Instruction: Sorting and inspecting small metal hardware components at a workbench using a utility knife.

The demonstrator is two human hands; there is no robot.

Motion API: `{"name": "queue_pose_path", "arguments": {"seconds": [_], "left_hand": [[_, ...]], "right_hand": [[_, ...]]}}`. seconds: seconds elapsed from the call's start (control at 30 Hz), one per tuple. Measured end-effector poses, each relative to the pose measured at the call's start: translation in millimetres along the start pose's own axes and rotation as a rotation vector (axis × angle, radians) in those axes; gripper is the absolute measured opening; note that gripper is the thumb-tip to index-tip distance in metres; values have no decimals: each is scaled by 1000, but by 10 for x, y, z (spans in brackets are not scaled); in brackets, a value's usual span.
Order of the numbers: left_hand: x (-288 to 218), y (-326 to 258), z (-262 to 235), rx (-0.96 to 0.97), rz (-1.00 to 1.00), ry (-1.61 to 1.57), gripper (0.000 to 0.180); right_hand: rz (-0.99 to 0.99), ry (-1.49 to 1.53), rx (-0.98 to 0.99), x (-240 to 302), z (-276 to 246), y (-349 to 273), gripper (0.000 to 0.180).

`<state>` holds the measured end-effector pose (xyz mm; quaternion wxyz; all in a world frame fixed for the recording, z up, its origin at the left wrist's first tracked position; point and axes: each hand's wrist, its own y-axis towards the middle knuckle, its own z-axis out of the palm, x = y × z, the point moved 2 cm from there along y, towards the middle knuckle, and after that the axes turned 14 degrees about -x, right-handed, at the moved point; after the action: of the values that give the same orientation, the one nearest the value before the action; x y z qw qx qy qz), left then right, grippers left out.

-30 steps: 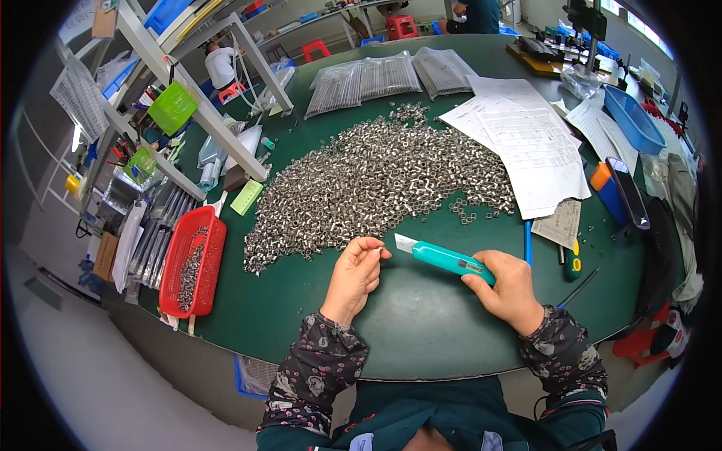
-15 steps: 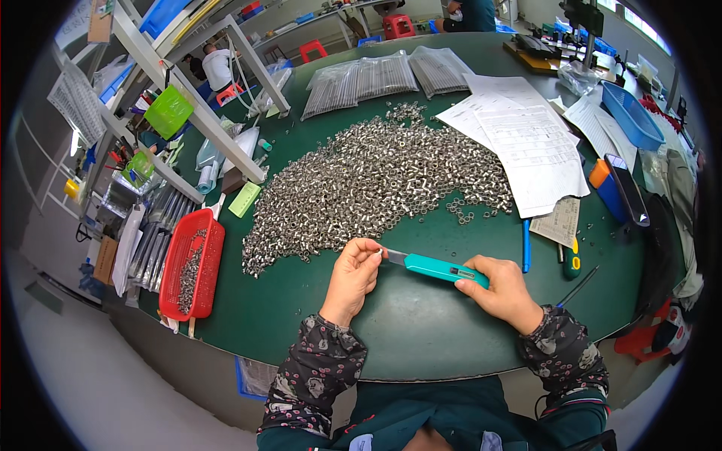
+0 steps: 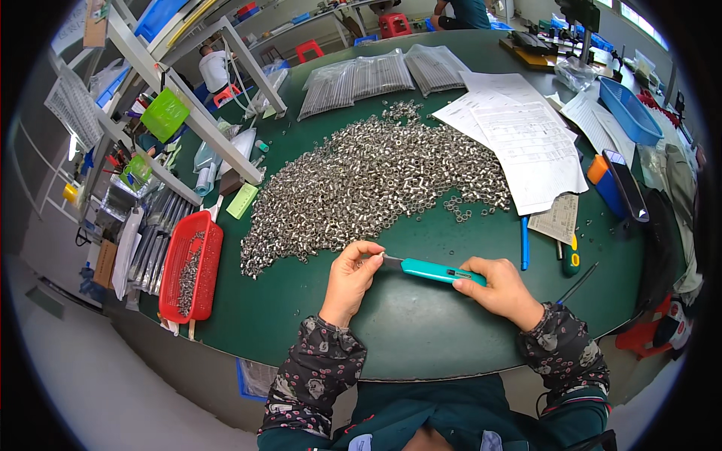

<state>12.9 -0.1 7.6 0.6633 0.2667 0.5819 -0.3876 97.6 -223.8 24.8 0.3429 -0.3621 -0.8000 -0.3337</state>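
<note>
My right hand [image 3: 498, 289] is closed around a teal utility knife [image 3: 432, 270], thumb on the handle near its slider. The knife's blade points left, its tip at the fingertips of my left hand [image 3: 351, 279]. Thumb and forefinger of that hand pinch a small metal ring, mostly hidden by the fingers. Beyond both hands a wide heap of small metal rings [image 3: 361, 180] spreads over the green table [image 3: 421, 338]. A few loose rings [image 3: 459, 209] lie at the heap's right front edge.
At left stands a red basket [image 3: 208, 259] with more metal rings inside. Paper sheets [image 3: 526, 150] lie right of the heap, near a blue pen [image 3: 524, 244], a screwdriver [image 3: 572, 259] and a phone [image 3: 626, 184]. Bagged metal rods [image 3: 376, 79] lie behind. A metal frame [image 3: 218, 143] rises at left.
The knife has shifted slightly left and its blade has turned a little at the left fingertips. Both hands keep their grips. The whole view has shifted slightly.
</note>
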Motion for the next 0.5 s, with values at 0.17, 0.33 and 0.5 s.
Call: {"name": "queue_pose_path", "arguments": {"seconds": [0.17,0.33,0.5], "left_hand": [[8,24,-31,69,-62,-77,11],[3,17,-42,45,-170,-204,12],[18,13,-46,53,-184,-235,12]], "right_hand": [[-216,-135,-149,144,-44,-14,25],[-390,-133,-356,189,-112,1,23],[-264,-131,-155,120,-61,-2,25]]}}
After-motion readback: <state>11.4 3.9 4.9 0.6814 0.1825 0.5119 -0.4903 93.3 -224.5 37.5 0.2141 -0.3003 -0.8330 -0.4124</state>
